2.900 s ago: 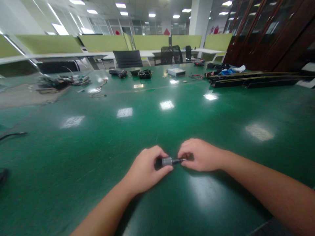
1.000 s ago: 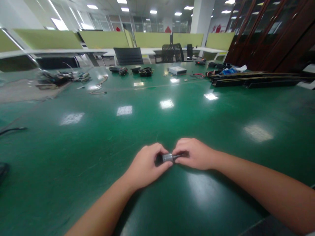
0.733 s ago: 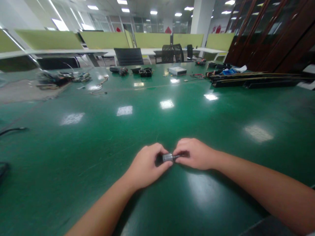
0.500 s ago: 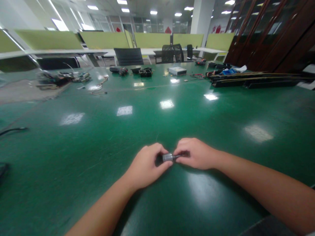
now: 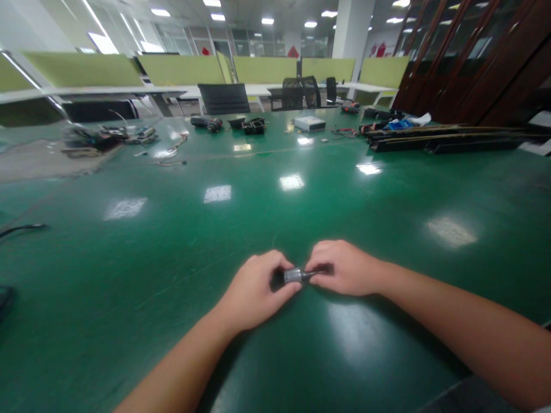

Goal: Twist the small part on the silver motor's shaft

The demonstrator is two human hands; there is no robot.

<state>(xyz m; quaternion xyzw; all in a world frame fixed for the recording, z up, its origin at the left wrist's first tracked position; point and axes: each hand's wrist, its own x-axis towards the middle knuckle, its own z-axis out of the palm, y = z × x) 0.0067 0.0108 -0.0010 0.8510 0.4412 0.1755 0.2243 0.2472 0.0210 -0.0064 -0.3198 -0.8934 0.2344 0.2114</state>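
Note:
My left hand [image 5: 258, 289] is closed around a small grey metal cylinder [image 5: 292, 275], its end showing between thumb and fingers. A thin dark shaft [image 5: 309, 275] sticks out of the cylinder to the right. My right hand [image 5: 342, 268] pinches that shaft with closed fingers. Both hands rest low on the green table [image 5: 258, 195], close to its near edge, and the far end of the shaft is hidden inside my right fingers.
At the far side lie black parts [image 5: 253, 126], a white box [image 5: 309, 123], loose wires [image 5: 172, 155] and a heap of components [image 5: 107, 137]. Long black bars [image 5: 447, 140] lie at the right. A black cable [image 5: 21, 228] enters from the left. Office chairs and green partitions stand behind.
My two hands have drawn closer together, so less of the dark shaft shows than 2.9 s ago. Over the last second they have hardly moved.

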